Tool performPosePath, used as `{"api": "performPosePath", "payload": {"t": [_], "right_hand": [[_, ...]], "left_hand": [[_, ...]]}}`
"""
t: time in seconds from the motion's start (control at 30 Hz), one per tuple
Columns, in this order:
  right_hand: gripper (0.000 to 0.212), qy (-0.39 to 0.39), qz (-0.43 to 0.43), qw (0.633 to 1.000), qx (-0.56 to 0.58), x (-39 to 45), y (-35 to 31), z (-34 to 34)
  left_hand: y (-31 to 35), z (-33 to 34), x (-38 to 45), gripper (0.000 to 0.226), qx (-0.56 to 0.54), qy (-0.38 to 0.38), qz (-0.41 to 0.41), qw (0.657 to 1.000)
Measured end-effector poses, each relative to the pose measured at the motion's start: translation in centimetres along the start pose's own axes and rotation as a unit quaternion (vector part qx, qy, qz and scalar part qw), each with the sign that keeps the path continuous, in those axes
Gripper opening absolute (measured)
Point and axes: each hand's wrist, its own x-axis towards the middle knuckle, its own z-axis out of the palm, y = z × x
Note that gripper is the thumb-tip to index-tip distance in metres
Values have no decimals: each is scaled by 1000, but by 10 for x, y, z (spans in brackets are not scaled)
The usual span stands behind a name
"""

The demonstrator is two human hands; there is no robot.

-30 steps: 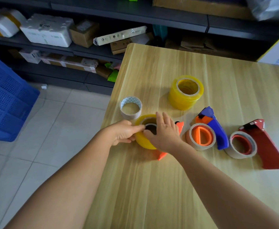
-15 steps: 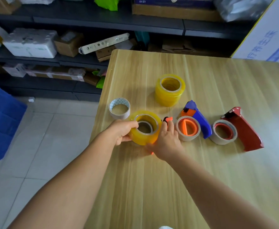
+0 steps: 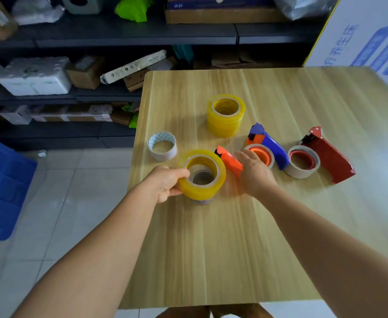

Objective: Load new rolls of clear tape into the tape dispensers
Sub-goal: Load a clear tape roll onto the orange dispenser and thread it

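Observation:
My left hand (image 3: 165, 183) grips a yellow-tinted clear tape roll (image 3: 203, 174) by its left rim and holds it tilted, just above the table. Through its hole I see a grey core (image 3: 201, 177) underneath. An orange dispenser (image 3: 229, 162) lies right of the roll, its lower part hidden by my right hand (image 3: 255, 173). That hand rests against the dispenser with its fingers loosely apart. A second yellow roll (image 3: 225, 114) stands further back. A blue dispenser (image 3: 271, 145) and a red dispenser (image 3: 327, 154) lie to the right, each with a thin roll on it.
A nearly empty white tape core (image 3: 162, 145) stands near the wooden table's left edge (image 3: 140, 138). Dark shelves with boxes (image 3: 34, 75) run behind. A blue crate (image 3: 2, 191) sits on the tiled floor at the left. A white printed board (image 3: 372, 37) stands at the back right.
My left hand has raised and tilted the yellow roll, baring the grey core under it. My right hand slid off the roll to the right, beside the orange dispenser.

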Motion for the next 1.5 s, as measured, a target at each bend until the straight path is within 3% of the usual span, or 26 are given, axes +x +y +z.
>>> {"api": "performPosePath", "payload": {"t": [0.1,0.27,0.37,0.57,0.87,1.13,1.5], "right_hand": [[44,56,-42,995,69,-8,-12,1],[60,-41,-72,991,104,-20,-23,10],[62,-51,-80,989,113,-21,-17,15],[68,-80,-82,983,146,-24,-15,11],[70,-116,-75,968,210,-35,-16,0],[63,-97,-23,963,249,-26,-18,5],[67,-147,-16,968,203,-10,-20,15]], "left_hand": [[-5,2,-2,16,9,-5,-9,1000],[-9,14,-4,34,-4,-6,-26,1000],[-14,13,-3,46,-21,-5,-39,999],[-17,11,-10,20,-38,-41,-39,998],[-23,5,-16,28,-21,-68,-34,997],[-19,13,-7,18,-30,-24,-8,999],[-16,3,9,32,15,-60,-16,998]]}}
